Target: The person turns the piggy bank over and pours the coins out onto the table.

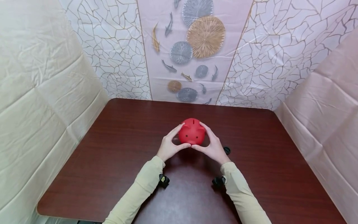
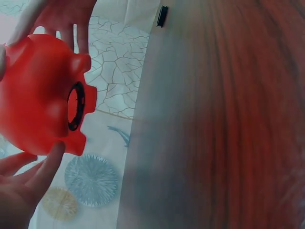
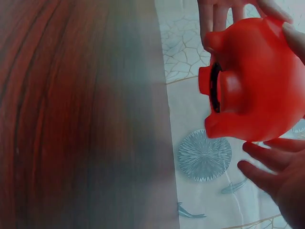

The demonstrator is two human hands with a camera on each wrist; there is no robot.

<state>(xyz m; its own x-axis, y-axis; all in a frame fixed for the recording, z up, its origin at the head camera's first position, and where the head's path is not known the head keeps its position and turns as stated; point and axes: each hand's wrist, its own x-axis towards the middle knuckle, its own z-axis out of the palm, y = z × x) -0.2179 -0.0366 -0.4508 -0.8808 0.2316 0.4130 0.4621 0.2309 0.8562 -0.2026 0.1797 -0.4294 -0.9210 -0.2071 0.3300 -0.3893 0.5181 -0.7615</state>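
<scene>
A red piggy bank [image 1: 191, 134] is held up above the table, coin slot on top and snout toward me. My left hand [image 1: 170, 145] grips its left side, with the thumb near the snout and fingers bent round the side. On the other side my right hand [image 1: 212, 147] holds it the same way, and the two thumbs nearly meet under the snout. In the left wrist view a black ring [image 2: 80, 106] edges a round hole in the belly, between the stubby feet. A small round black cap [image 1: 227, 150] lies on the table beside my right hand.
The dark brown wooden table [image 1: 112, 161] has rounded corners. Patterned cloth [image 1: 179, 71] hangs behind it, and pale quilted cloth [image 1: 36, 102] walls off both sides. Black wrist cameras [image 1: 163, 181] sit at both sleeve cuffs.
</scene>
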